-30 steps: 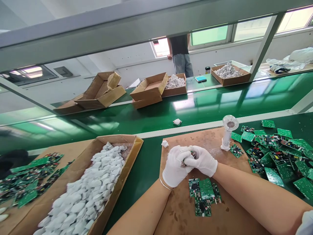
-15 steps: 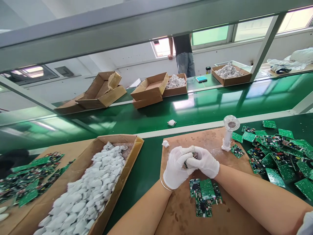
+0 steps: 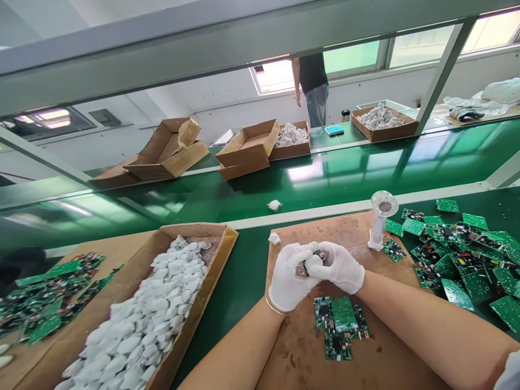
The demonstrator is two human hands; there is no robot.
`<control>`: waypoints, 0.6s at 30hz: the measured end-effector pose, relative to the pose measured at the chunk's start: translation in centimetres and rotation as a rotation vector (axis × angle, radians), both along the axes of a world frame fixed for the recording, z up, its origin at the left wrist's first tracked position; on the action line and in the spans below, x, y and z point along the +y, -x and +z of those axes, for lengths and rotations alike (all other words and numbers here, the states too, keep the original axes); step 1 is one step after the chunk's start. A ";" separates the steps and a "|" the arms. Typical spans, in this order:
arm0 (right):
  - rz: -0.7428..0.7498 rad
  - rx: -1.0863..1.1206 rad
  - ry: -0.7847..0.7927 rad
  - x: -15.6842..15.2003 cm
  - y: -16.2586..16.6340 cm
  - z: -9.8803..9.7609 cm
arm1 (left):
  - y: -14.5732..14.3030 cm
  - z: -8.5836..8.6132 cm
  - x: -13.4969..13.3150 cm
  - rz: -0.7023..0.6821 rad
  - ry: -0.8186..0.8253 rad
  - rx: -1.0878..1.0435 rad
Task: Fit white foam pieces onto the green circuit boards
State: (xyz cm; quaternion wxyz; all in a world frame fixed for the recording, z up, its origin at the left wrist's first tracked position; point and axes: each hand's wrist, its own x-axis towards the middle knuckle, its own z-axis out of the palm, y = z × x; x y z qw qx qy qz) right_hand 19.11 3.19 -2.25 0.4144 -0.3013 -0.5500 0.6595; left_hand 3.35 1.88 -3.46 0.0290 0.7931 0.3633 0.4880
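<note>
Both hands wear white gloves and meet over a brown cardboard sheet point(image 3: 300, 352). My left hand point(image 3: 286, 279) closes round one side of a small circuit board point(image 3: 320, 254), and my right hand point(image 3: 343, 268) grips its other side. A white lump point(image 3: 313, 262) lies against the board between the fingers; much of both is covered by the gloves. Just below the hands, several green circuit boards point(image 3: 344, 315) lie close together on the cardboard. A small white piece point(image 3: 274, 238) rests at the sheet's upper left corner.
At left, a cardboard tray point(image 3: 219, 265) holds many white lumps. A clear plastic stand point(image 3: 378, 227) is upright beyond my right hand. Piled circuit boards point(image 3: 463, 244) lie right. A white-topped board point(image 3: 275, 205) sits on the green belt point(image 3: 349, 173); a person point(image 3: 314, 81) stands behind.
In my hands the board has turned slightly, and the white lump shows more. The white-topped board on the belt has shifted left. The person behind has taken a hand off the sill.
</note>
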 end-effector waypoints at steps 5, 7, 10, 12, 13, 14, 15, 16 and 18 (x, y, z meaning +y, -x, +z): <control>0.014 0.026 0.073 -0.3 0.1 0.8 | -0.1 0.3 0.0 -0.013 -0.001 0.038; 0.015 0.025 0.083 -0.4 0.1 0.9 | -0.1 0.3 0.0 -0.018 -0.007 0.023; 0.024 0.022 0.062 -0.3 0.0 0.6 | -0.2 0.4 0.0 -0.015 -0.008 -0.014; 0.009 -0.016 0.043 -0.2 0.0 0.3 | -0.2 0.4 0.0 -0.004 0.004 -0.010; -0.003 -0.039 0.039 -0.1 0.0 0.2 | -0.2 0.4 0.0 0.000 0.007 0.000; -0.012 -0.057 0.037 -0.1 -0.1 0.1 | -0.1 0.4 0.0 0.002 0.007 0.010; -0.018 -0.066 0.033 0.0 -0.1 0.0 | -0.1 0.4 0.0 0.003 0.001 0.016; -0.015 -0.064 0.029 0.0 -0.1 -0.1 | -0.1 0.4 0.0 0.006 -0.010 0.021; 0.005 -0.022 0.039 0.0 0.0 -0.1 | -0.1 0.5 0.0 0.009 -0.029 0.025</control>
